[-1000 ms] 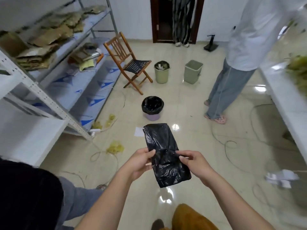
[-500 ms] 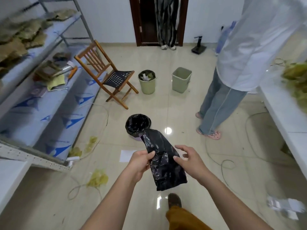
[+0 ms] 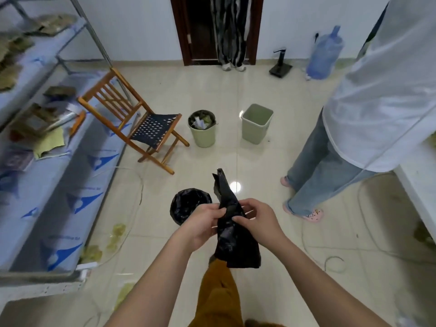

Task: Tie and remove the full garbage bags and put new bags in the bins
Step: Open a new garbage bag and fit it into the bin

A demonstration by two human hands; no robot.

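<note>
**Both hands gripping folded black bag above lined bin**

The left hand [image 3: 200,224] and right hand [image 3: 256,219] are both clenched on a folded black plastic garbage bag [image 3: 232,234], thumbs and fingertips pinching its middle. The bag hangs between the hands at mid-frame; one end points up and away, the other droops toward the wearer's mustard-coloured trouser leg [image 3: 218,293]. On the floor just beyond the left hand stands a small bin lined with black plastic [image 3: 186,204]. Farther off stand a round pale-green bin holding paper waste [image 3: 203,131] and a square pale-green bin [image 3: 256,123], apart from one another. A wooden folding chair with a woven seat [image 3: 139,121] stands to the left. A second person in jeans [image 3: 316,166] stands at right.
</note>
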